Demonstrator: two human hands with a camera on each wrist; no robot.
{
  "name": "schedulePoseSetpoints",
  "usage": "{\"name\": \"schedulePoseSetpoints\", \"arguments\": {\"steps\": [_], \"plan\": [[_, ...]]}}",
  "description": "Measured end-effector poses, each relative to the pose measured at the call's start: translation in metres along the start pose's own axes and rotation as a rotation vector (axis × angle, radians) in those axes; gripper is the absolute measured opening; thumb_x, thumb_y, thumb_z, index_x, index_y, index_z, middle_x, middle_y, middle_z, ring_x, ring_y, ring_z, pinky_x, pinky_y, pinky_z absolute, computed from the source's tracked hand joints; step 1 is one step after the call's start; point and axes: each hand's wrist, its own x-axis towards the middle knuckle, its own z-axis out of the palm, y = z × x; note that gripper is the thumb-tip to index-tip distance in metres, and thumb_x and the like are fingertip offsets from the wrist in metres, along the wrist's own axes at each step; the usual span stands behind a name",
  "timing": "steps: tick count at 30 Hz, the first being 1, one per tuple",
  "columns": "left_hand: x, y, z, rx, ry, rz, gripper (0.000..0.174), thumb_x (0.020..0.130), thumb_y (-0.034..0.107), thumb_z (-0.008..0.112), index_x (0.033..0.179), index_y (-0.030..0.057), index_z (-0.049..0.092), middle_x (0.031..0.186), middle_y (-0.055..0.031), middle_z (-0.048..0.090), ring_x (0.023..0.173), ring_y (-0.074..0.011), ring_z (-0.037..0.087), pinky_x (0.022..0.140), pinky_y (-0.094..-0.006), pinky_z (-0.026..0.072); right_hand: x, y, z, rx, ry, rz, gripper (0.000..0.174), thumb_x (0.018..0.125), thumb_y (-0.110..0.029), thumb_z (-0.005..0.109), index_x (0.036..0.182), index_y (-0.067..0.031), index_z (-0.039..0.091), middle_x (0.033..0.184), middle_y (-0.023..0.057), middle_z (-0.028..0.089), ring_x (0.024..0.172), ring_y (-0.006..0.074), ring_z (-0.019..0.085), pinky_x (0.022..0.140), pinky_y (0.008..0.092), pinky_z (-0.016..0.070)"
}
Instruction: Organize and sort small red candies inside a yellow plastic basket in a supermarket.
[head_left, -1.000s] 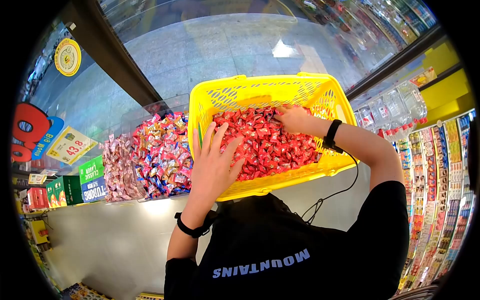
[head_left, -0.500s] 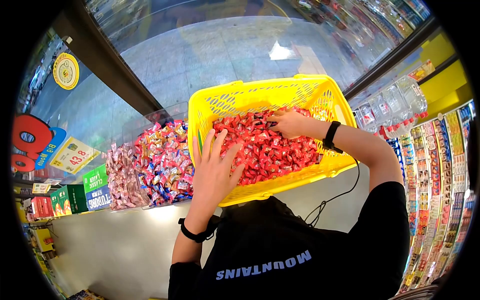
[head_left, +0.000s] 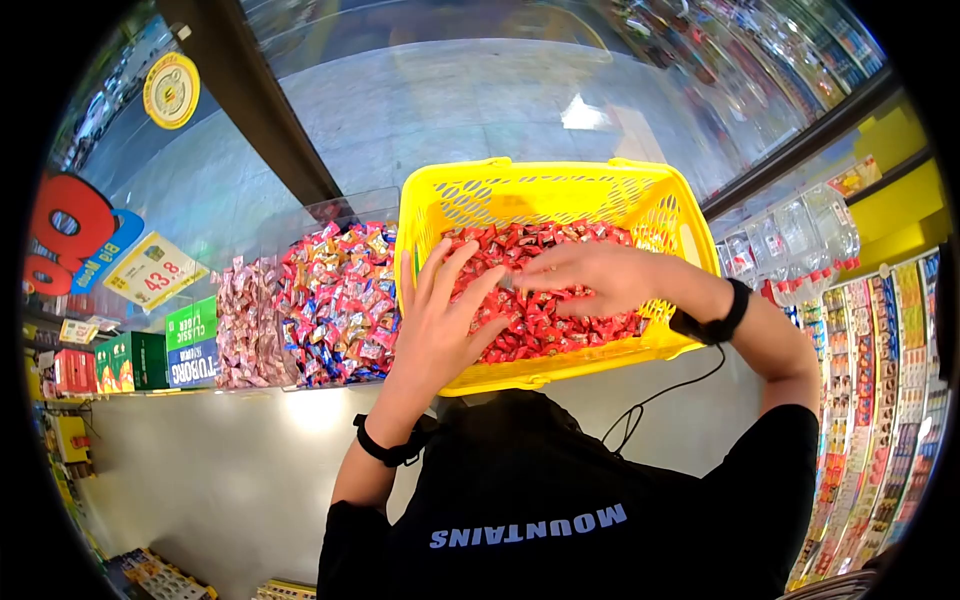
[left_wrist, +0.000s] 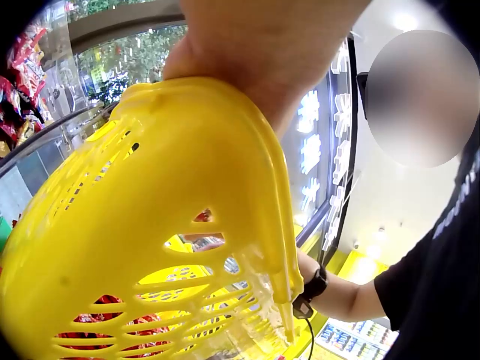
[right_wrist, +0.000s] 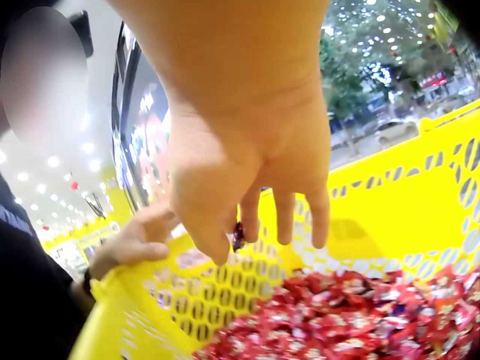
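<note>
A yellow plastic basket (head_left: 555,172) holds a heap of red-wrapped candies (head_left: 520,340). My left hand (head_left: 440,310) lies over the basket's left side, fingers spread and pointing inward, with nothing in its grasp. Above the heap, my right hand (head_left: 610,275) reaches leftward until its fingertips come close to the left hand. Between its thumb and index finger it pinches a small dark-wrapped candy (right_wrist: 238,237), while the other fingers extend loosely. The left wrist view shows the basket's outer wall (left_wrist: 172,165) below the left forearm; the fingers are hidden there.
Left of the basket, a clear bin holds mixed candies (head_left: 345,290), with pink-wrapped candies (head_left: 250,330) beside it. Beer boxes (head_left: 192,340) and a price sign (head_left: 155,272) stand farther left. Bottles (head_left: 800,235) and packed shelves (head_left: 870,400) are on the right.
The right hand has risen out of the red candies and moved left with a dark candy in its pinch. The left hand stays spread over the basket's left side.
</note>
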Motion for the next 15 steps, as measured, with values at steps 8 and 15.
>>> {"name": "schedulePoseSetpoints", "arguments": {"steps": [8, 15], "plan": [[-0.016, 0.004, -0.008, -0.073, 0.058, 0.039, 0.037, 0.072, 0.028, 0.096, 0.104, 0.0187, 0.08, 0.14, -0.0033, 0.065, 0.146, -0.0354, 0.049, 0.128, -0.0662, 0.0223, -0.001, -0.041, 0.021, 0.174, 0.042, -0.004, 0.072, 0.093, -0.007, 0.076, 0.16, -0.0136, 0.052, 0.15, 0.0188, 0.06, 0.137, 0.0387, 0.06, 0.113, 0.0463, 0.0512], [-0.043, -0.042, -0.034, 0.114, 0.313, -0.118, 0.033, 0.074, 0.022, 0.094, 0.104, 0.0158, 0.08, 0.137, -0.0084, 0.066, 0.138, -0.0374, 0.054, 0.122, -0.0616, 0.0339, -0.019, -0.015, 0.021, -0.131, 0.062, 0.189, 0.052, 0.096, -0.019, 0.072, 0.147, -0.0102, 0.063, 0.143, 0.0177, 0.066, 0.135, 0.0365, 0.06, 0.114, 0.0473, 0.05]]}}
